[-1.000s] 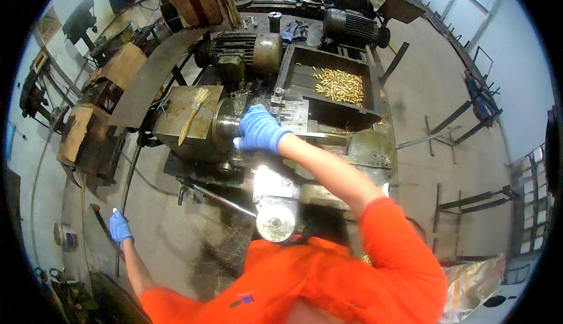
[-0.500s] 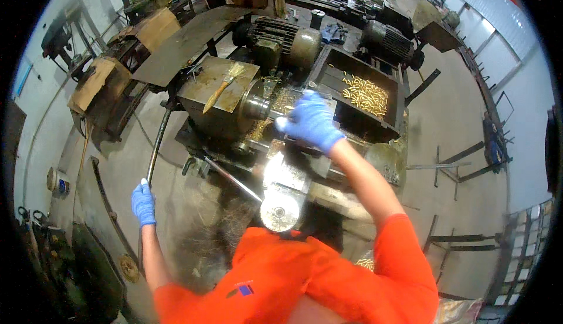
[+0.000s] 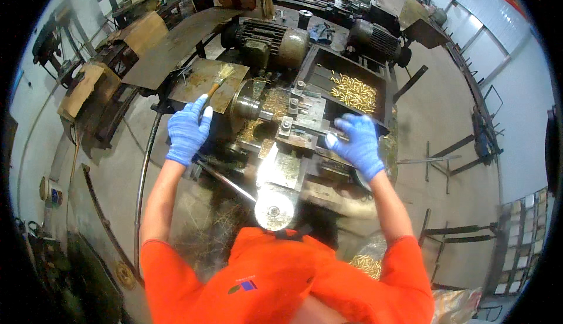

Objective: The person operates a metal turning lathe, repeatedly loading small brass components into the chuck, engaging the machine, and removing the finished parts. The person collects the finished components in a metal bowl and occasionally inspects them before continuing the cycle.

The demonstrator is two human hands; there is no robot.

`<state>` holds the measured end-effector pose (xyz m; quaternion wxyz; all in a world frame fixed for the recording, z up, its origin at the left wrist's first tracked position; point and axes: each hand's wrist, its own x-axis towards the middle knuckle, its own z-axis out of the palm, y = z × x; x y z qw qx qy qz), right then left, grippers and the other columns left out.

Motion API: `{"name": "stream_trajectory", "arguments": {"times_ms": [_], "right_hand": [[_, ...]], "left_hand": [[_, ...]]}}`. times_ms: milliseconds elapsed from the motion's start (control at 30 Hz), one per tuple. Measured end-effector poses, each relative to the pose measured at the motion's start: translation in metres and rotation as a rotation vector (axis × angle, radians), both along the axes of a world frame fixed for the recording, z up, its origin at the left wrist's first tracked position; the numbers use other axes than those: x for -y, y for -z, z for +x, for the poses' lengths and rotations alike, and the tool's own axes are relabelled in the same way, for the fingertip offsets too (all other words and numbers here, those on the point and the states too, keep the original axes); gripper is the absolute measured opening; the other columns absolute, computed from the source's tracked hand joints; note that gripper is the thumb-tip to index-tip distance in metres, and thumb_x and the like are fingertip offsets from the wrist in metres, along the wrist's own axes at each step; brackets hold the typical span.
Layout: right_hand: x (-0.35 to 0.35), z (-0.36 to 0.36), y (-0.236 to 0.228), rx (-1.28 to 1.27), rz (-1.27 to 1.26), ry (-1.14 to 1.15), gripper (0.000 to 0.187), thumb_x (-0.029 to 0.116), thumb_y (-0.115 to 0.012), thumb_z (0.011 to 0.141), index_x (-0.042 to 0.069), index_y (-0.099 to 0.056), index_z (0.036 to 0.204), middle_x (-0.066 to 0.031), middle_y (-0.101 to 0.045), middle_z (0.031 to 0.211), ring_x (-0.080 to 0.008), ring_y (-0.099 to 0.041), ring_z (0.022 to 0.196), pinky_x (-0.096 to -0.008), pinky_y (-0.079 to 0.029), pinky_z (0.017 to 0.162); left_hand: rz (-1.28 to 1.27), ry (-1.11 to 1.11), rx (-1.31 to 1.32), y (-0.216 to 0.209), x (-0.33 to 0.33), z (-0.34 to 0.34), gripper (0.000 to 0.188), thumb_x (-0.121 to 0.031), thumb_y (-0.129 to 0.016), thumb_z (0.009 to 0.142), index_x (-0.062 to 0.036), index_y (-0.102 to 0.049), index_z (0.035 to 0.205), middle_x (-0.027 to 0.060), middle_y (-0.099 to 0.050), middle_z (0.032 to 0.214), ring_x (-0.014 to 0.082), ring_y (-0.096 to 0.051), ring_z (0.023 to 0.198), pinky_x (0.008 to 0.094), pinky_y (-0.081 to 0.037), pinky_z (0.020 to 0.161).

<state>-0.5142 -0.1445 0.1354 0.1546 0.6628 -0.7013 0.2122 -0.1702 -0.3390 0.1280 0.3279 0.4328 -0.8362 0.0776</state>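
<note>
Brush (image 3: 222, 74) handle is at the left hand (image 3: 186, 131) fingertips; I can't tell if they grip. Right hand (image 3: 359, 143) fingers spread loosely near a dark box (image 3: 322, 76) of gold bits (image 3: 355, 93).

Both arms reach from the near side toward the far, wrists nearly straight. The left hand (image 3: 187, 133), in a blue glove, points its fingers (image 3: 196, 107) far and slightly right, its thumb (image 3: 207, 118) apart from them. The gloved right hand (image 3: 360, 148) is open, palm down, fingers loosely bent, thumb out left. Both forearms (image 3: 162, 203) are bare below orange sleeves (image 3: 170, 277).
</note>
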Motion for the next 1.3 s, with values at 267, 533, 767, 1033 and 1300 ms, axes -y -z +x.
{"name": "stream_trajectory", "arguments": {"times_ms": [267,533,767,1033,1300], "right_hand": [[-0.072,0.006,0.044,0.215,0.186,0.071,0.041,0.041,-0.071,0.065,0.007,-0.068,0.087,-0.0121,-0.061,0.097,-0.0302,-0.053,0.097,-0.0457,-0.033,0.097],[-0.095,0.001,0.053,0.300,0.127,0.077,0.038,0.039,-0.071,0.067,0.005,-0.067,0.085,-0.0113,-0.063,0.090,-0.0286,-0.057,0.090,-0.0433,-0.033,0.096],[-0.110,0.008,0.056,0.387,0.128,0.040,0.033,0.035,-0.072,0.067,0.007,-0.067,0.083,-0.0094,-0.064,0.083,-0.0279,-0.058,0.083,-0.0443,-0.035,0.094],[-0.142,0.011,0.056,0.397,0.050,0.122,0.034,0.037,-0.070,0.068,0.007,-0.068,0.082,-0.0092,-0.065,0.079,-0.0286,-0.059,0.078,-0.0425,-0.036,0.091],[-0.164,0.005,0.064,0.382,0.126,0.231,0.028,0.029,-0.074,0.066,0.009,-0.067,0.085,-0.0089,-0.064,0.085,-0.0276,-0.057,0.087,-0.0409,-0.038,0.089]], "left_hand": [[-0.055,0.037,-0.076,0.011,0.000,-0.007,0.037,-0.026,-0.056,0.084,-0.0103,-0.055,0.118,0.0130,-0.062,0.084,0.0295,-0.060,0.065,0.0399,-0.047,0.059],[-0.181,-0.104,0.035,-0.002,0.005,0.013,0.026,-0.025,-0.052,0.089,-0.0093,-0.061,0.108,0.0115,-0.059,0.070,0.0281,-0.058,0.055,0.0383,-0.045,0.051],[0.217,0.202,0.032,-0.035,-0.040,-0.082,0.025,-0.027,-0.046,0.090,-0.0070,-0.061,0.089,0.0170,-0.063,0.073,0.0334,-0.061,0.067,0.0439,-0.047,0.062],[0.303,0.181,0.157,0.017,-0.027,-0.155,0.028,-0.029,-0.046,0.088,-0.0069,-0.061,0.080,0.0182,-0.063,0.075,0.0348,-0.061,0.074,0.0445,-0.048,0.070],[0.252,0.021,0.216,0.008,0.005,-0.155,0.028,-0.025,-0.046,0.087,-0.0064,-0.062,0.075,0.0175,-0.064,0.074,0.0330,-0.063,0.071,0.0446,-0.049,0.066]]}}
